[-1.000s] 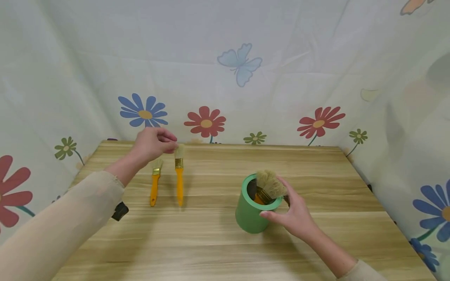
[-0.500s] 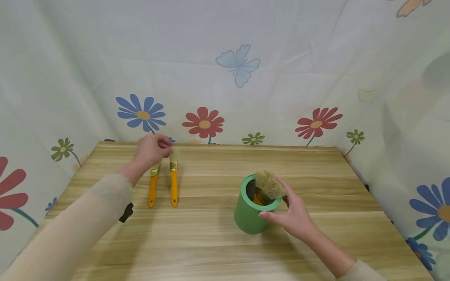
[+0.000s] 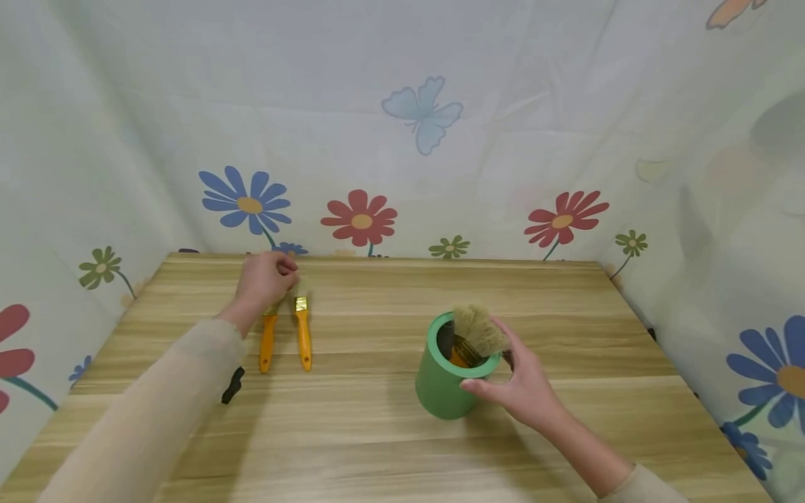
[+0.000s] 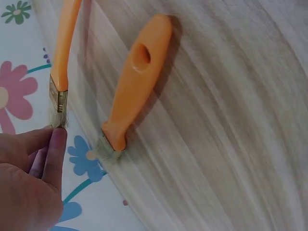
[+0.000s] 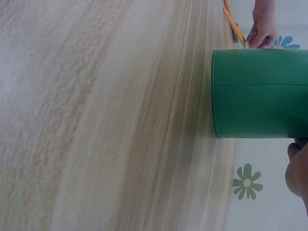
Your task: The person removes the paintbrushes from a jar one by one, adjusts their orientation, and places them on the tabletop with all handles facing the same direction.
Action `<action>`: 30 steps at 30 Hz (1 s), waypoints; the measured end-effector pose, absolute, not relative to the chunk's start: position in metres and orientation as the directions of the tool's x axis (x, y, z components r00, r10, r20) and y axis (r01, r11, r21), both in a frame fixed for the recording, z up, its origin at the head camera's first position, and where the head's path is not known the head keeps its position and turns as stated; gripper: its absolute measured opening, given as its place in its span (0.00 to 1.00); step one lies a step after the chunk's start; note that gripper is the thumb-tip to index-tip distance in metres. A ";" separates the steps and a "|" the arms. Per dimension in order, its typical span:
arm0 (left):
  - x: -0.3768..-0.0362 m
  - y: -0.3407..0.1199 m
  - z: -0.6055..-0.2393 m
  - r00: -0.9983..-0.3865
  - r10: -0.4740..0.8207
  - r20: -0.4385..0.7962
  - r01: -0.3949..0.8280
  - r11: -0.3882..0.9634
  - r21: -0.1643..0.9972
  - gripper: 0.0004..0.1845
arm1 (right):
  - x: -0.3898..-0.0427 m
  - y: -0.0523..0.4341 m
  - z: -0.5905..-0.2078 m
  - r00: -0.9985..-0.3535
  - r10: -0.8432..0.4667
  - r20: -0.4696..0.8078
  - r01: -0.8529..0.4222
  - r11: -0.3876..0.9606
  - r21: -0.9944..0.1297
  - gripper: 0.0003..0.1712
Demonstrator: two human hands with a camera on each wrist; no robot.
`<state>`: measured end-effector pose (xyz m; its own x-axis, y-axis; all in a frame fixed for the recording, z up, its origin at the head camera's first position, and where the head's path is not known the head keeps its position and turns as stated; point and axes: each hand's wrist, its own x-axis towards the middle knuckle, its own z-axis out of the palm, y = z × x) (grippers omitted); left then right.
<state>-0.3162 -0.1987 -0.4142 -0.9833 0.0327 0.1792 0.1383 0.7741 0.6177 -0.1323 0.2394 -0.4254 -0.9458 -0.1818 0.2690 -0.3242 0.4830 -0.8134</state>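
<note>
Two orange-handled paintbrushes lie side by side on the wooden table (image 3: 377,447), handles toward me. My left hand (image 3: 286,276) pinches the bristles of the right brush (image 3: 303,335), whose handle rests on the wood; the left brush (image 3: 267,342) lies just beside it. In the left wrist view my fingertips (image 4: 57,137) pinch the held brush (image 4: 62,57), with the other brush (image 4: 137,82) flat on the table. My right hand (image 3: 497,363) grips the rim and side of a green cup (image 3: 443,384), which holds more brushes (image 3: 479,328), bristles up. The cup (image 5: 260,94) fills the right wrist view.
Floral cloth (image 3: 415,126) hangs round the table on the back, left and right sides. A black strap (image 3: 233,384) sits at my left wrist. Bare wood lies between the brushes and the cup and along the near edge.
My left hand has lowered the right brush from a raised, hanging position down onto the table beside the other brush. My right hand has stayed on the cup.
</note>
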 end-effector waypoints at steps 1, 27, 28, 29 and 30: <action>-0.318 -0.199 -0.416 -0.983 0.031 0.181 0.137 0.779 0.612 0.08 | -0.132 0.240 -0.425 -0.945 -0.182 0.272 -0.327 0.482 -0.813 0.59; -0.330 -0.194 -0.435 -0.980 0.041 0.197 0.149 0.805 0.574 0.09 | -0.132 0.239 -0.424 -0.945 -0.176 0.275 -0.326 0.477 -0.816 0.61; -0.331 -0.194 -0.436 -0.980 0.040 0.196 0.148 0.804 0.576 0.09 | -0.132 0.239 -0.424 -0.945 -0.175 0.276 -0.326 0.476 -0.816 0.61; -0.331 -0.194 -0.437 -0.980 0.039 0.197 0.148 0.804 0.576 0.09 | -0.131 0.239 -0.424 -0.945 -0.175 0.275 -0.326 0.475 -0.817 0.61; -0.332 -0.194 -0.437 -0.979 0.039 0.198 0.149 0.803 0.577 0.08 | -0.131 0.240 -0.424 -0.945 -0.174 0.275 -0.325 0.476 -0.817 0.61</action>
